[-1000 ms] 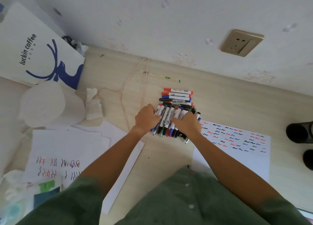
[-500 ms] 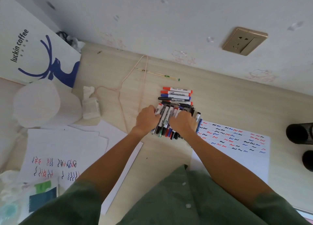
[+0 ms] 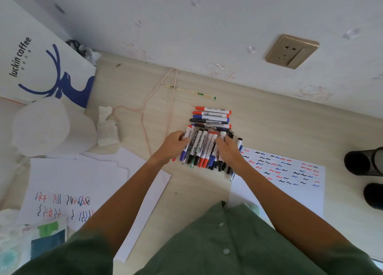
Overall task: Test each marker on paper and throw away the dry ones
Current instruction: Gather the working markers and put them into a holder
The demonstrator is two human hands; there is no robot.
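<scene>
A bundle of several markers (image 3: 202, 148) with red, blue and black caps lies on the wooden desk, pointing away from me. My left hand (image 3: 173, 145) curls round the bundle's left side, thumb on the outermost marker. My right hand (image 3: 229, 151) curls over the bundle's right side and covers some of the markers. Behind the bundle, several more markers (image 3: 211, 117) lie stacked crosswise. A test sheet (image 3: 290, 171) covered in red, blue and black squiggles lies right of my right hand.
Loose sheets (image 3: 68, 191) with squiggles lie at the left, near a white roll (image 3: 41, 127), a crumpled tissue (image 3: 106, 127) and a paper coffee bag (image 3: 37, 61). Chopsticks (image 3: 189, 91) and a pink wire hanger (image 3: 159, 100) lie near the wall. Black cylinders (image 3: 364, 162) stand at the right edge.
My hands have drawn closer together, squeezing the spread markers into a tighter bundle. My right hand shifted left, uncovering a black-capped marker by the sheet.
</scene>
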